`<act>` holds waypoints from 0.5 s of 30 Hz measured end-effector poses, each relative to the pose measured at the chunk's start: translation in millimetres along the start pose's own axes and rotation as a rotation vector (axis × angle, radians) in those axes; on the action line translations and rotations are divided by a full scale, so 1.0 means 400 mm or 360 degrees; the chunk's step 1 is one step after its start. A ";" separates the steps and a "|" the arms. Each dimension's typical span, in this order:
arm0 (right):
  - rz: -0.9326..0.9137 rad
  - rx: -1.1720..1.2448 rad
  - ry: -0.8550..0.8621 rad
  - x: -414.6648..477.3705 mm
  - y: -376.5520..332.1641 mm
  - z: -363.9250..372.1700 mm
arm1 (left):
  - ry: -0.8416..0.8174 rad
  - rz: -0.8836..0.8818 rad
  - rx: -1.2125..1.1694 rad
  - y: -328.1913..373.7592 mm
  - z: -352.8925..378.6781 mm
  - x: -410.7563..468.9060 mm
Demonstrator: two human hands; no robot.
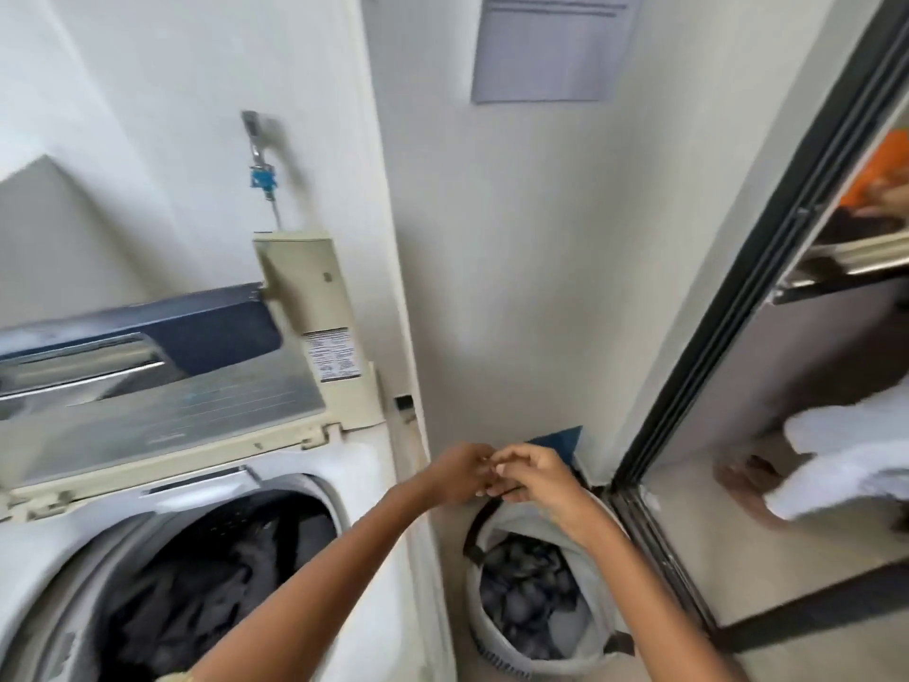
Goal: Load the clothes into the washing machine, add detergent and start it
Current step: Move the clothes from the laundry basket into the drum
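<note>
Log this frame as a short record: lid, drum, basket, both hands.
lid: raised open
drum: dark clothes inside
basket: on floor right of the washing machine, dark laundry in it
left hand: fingers curled, touching the right hand above the basket
right hand: fingers curled; whether it holds anything is unclear
stage: loading unfinished

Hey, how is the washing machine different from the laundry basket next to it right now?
The washing machine is tall and hard-sided; the laundry basket is low and soft-looking. The washing machine has a lid, raised; the laundry basket has no lid, only dark handles. Both are white and hold dark clothes.
</note>
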State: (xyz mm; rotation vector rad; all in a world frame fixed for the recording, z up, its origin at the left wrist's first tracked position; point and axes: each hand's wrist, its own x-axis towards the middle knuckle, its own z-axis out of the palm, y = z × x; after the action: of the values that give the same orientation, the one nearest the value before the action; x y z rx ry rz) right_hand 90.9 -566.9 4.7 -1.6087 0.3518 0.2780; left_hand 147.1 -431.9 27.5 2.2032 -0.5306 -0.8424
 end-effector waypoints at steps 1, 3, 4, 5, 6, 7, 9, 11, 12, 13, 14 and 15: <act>0.0030 0.0013 0.0044 0.006 0.026 -0.033 | -0.0041 -0.0040 0.0063 0.014 0.030 0.038; 0.0118 0.0047 0.0134 0.027 0.102 -0.112 | -0.0135 -0.0097 0.0158 0.026 0.109 0.140; 0.0180 0.0058 0.0173 0.038 0.147 -0.148 | -0.0204 -0.0123 0.0201 0.025 0.151 0.190; 0.0249 0.0063 0.0216 0.049 0.196 -0.180 | -0.0274 -0.0162 0.0244 0.016 0.193 0.236; 0.0325 0.0057 0.0256 0.060 0.244 -0.205 | -0.0302 -0.0219 0.0250 0.003 0.229 0.273; 0.0411 0.0058 0.0295 0.077 0.306 -0.236 | -0.0342 -0.0310 0.0255 -0.011 0.271 0.311; 0.0592 0.0064 0.0349 0.107 0.430 -0.285 | -0.0416 -0.0476 0.0171 -0.055 0.350 0.380; 0.0755 0.0053 0.0412 0.128 0.550 -0.315 | -0.0553 -0.0565 0.0224 -0.120 0.419 0.423; 0.0836 0.0037 0.0442 0.140 0.612 -0.326 | -0.0559 -0.0648 0.0271 -0.166 0.457 0.445; 0.0905 0.0020 0.0468 0.151 0.668 -0.332 | -0.0579 -0.0639 0.0393 -0.212 0.490 0.464; 0.0967 0.0023 0.0458 0.165 0.722 -0.333 | -0.0594 -0.0666 0.0463 -0.257 0.520 0.476; 0.1019 0.0038 0.0442 0.179 0.776 -0.332 | -0.0612 -0.0707 0.0473 -0.302 0.553 0.484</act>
State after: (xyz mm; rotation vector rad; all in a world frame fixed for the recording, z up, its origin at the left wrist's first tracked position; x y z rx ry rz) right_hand 31.9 -719.2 -299.4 -1.4751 1.0840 0.5317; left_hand 142.9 -567.8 -259.8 2.4860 -0.3625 -1.5259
